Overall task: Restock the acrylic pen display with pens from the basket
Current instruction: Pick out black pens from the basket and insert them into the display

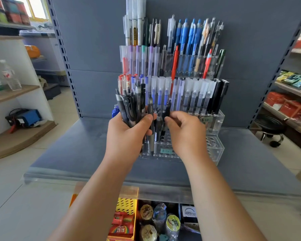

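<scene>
Acrylic pen display [214, 148] stands at the back edge of the grey shelf [73, 146], its front tiers mostly bare holes. The left hand [127, 134] keeps a full grip round a bundle of dark pens [132, 105], a ready supply. The right hand [184, 133] pinches one black pen [167, 108] upright over those holes, likely to slot it in.

Clear bottles [9, 76] on wooden shelf [25, 91], black stool [268, 125] at right
</scene>
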A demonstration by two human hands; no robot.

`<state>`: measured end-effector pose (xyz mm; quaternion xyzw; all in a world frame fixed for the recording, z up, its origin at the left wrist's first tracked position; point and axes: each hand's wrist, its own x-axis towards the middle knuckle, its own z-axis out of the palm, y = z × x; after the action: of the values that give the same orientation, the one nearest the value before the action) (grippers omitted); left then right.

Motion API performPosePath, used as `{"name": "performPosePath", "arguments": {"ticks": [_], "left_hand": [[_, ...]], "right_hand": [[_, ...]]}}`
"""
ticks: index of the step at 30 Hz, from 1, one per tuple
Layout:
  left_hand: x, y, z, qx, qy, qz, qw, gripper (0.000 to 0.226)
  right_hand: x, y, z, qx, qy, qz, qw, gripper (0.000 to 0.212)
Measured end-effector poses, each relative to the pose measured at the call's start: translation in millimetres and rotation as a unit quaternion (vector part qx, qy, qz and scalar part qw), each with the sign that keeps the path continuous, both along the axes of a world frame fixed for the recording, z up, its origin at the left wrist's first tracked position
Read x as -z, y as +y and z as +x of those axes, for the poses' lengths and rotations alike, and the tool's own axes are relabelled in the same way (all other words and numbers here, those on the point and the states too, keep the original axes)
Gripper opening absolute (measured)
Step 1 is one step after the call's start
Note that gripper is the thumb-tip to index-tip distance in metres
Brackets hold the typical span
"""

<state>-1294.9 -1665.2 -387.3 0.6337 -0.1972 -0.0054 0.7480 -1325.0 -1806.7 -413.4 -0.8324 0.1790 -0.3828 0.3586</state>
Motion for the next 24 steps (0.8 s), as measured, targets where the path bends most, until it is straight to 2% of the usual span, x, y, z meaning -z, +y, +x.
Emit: {"name": "performPosePath", "arguments": {"ticks": [6, 12, 14, 17, 20, 24], "left_hand": [[4.6, -4.0, -2.6, 0.002, 0.013, 0.01, 1.0, 0.007], [7.6, -8.0, -6.5, 0.032, 0.024, 0.003, 0.999, 0.011], [7.3, -9.3, -5.8, 0.03, 0.025, 0.0, 0.999, 0.012], [5.2, -9.3, -6.3, 0.029, 0.031, 0.005, 0.999, 0.012], [4.5, -8.5, -8.7, 0.042, 0.024, 0.033, 0.998, 0.014], [5.6, -10.2, -9.3, 0.068, 0.004, 0.054, 0.996, 0.018]], "right_hand": [[2.1, 4.7, 4.8, 0.02, 0.054, -0.005, 0.998, 0.016], [2.7, 6.4, 0.3, 0.046, 0.097, -0.009, 0.994, 0.013], [-0.8, 2.9, -1.9, 0.047, 0.062, 0.004, 0.997, 0.013], [-15.0, 0.1, -9.3, 0.054, -0.056, 0.021, 0.997, 0.011], [-33.3, 8.2, -18.0, 0.002, -0.157, 0.027, 0.987, 0.005], [-44.1, 21.7, -18.9, -0.099, -0.109, 0.071, 0.987, 0.018]]}}
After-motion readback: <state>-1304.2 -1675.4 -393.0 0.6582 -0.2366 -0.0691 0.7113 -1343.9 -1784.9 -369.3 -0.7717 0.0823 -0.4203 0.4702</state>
